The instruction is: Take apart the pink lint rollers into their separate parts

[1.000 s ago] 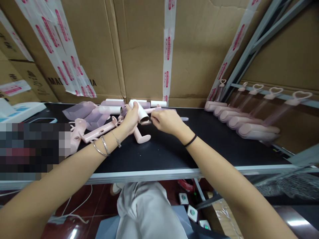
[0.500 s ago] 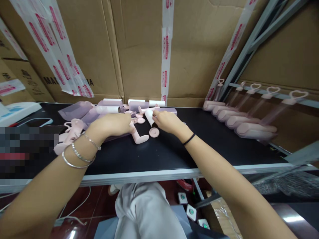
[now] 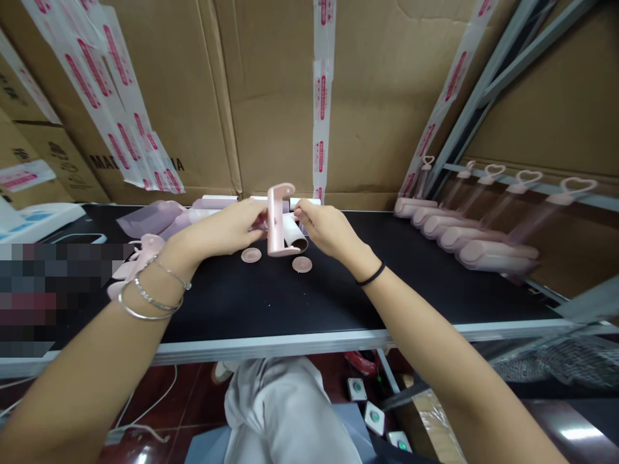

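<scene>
My left hand (image 3: pixel 235 225) grips a pink U-shaped roller bracket (image 3: pixel 276 222) and holds it raised above the black tabletop, its two arms pointing right. Close to its right, my right hand (image 3: pixel 326 225) is closed, thumb and fingertips pinched together; what they hold, if anything, I cannot make out. Partly behind the bracket, between the hands, is a white roll (image 3: pixel 294 233) with its open cardboard core facing me. One pink round cap (image 3: pixel 251 255) lies below my left hand. A second pink cap (image 3: pixel 302 265) lies in front of the roll.
More white rolls (image 3: pixel 218 198) and translucent purple covers (image 3: pixel 149 219) lie along the back. Pink parts (image 3: pixel 149 248) sit beside my left forearm. Several lint rollers (image 3: pixel 493 254) with heart-shaped handle ends lean on the rack at right. Cardboard (image 3: pixel 271 96) walls the back.
The bracket has come up off the table in my left hand and turned upright. My right hand's fingertips have moved up from the roll. A cap now shows below my left hand.
</scene>
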The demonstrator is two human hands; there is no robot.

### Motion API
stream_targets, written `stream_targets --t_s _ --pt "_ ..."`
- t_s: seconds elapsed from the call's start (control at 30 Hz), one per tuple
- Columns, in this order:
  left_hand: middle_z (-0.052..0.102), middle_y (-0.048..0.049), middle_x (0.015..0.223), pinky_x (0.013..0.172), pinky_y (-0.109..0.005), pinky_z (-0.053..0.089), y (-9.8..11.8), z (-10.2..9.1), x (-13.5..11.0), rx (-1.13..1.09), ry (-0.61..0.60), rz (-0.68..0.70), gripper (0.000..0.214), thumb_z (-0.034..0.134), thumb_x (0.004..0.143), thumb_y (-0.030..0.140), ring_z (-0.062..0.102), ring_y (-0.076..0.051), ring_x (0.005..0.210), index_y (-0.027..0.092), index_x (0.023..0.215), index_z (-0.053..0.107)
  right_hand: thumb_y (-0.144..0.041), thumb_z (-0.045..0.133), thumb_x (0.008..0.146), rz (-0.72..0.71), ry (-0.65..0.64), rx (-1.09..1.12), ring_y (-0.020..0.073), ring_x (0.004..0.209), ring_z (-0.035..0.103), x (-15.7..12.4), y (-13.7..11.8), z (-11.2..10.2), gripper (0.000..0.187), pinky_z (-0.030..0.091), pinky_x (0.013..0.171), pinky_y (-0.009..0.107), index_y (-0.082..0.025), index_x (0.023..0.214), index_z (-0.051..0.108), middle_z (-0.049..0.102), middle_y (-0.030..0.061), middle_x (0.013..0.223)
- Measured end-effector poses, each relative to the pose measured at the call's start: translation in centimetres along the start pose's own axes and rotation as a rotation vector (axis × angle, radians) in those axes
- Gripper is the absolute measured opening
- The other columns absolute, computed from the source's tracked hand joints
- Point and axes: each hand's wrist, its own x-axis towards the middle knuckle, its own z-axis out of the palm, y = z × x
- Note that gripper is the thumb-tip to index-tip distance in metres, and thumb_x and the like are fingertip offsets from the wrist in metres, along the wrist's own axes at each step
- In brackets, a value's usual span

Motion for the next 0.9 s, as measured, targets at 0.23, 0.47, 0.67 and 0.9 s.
stream_targets --t_s 0.23,0.47,0.67,0.9 --pt "0.064 -0.0072 0.089 0.082 -0.035 0.050 -1.4 3.0 1.4 0.272 0.021 0.158 0.025 0.054 0.072 0.012 0.062 -0.022 0.085 0.015 0.096 0.058 -0.035 0.023 0.103 -0.080 -0.082 -0.061 0.0208 0.082 0.063 -0.5 -1.0 -0.4 0.040 0.028 0.062 0.029 -0.016 0.105 0.058 0.070 0.0092 0.098" --pt "0.067 -0.0096 0.078 0.070 -0.031 0.049 -3.1 4.8 1.7 0.503 0.026 0.165 0.009 0.054 0.077 0.015 0.064 -0.021 0.073 0.013 0.075 0.062 -0.028 0.028 0.099 -0.104 -0.234 -0.198 0.0255 0.080 0.067 -0.5 -1.0 0.5 0.039 0.032 0.060 0.031 -0.015 0.106 0.063 0.071 0.0131 0.096" --pt "0.071 -0.0108 0.083 0.072 -0.031 0.051 -3.8 4.9 1.7 0.553 0.059 0.171 0.015 0.055 0.078 0.017 0.066 -0.021 0.075 0.011 0.084 0.067 -0.024 0.028 0.097 -0.133 -0.256 -0.233 0.0251 0.081 0.067 -0.6 -1.2 0.7 0.038 0.038 0.062 0.031 -0.015 0.108 0.064 0.071 0.0149 0.095" --pt "0.071 -0.0163 0.087 0.074 -0.037 0.053 -3.6 5.0 1.6 0.641 0.022 0.083 0.019 0.051 0.081 0.020 0.068 -0.028 0.082 0.010 0.086 0.066 -0.025 0.028 0.097 -0.104 -0.275 -0.228 0.0255 0.084 0.067 -0.7 -1.6 0.6 0.039 0.043 0.067 0.032 -0.015 0.111 0.063 0.070 0.0161 0.097"
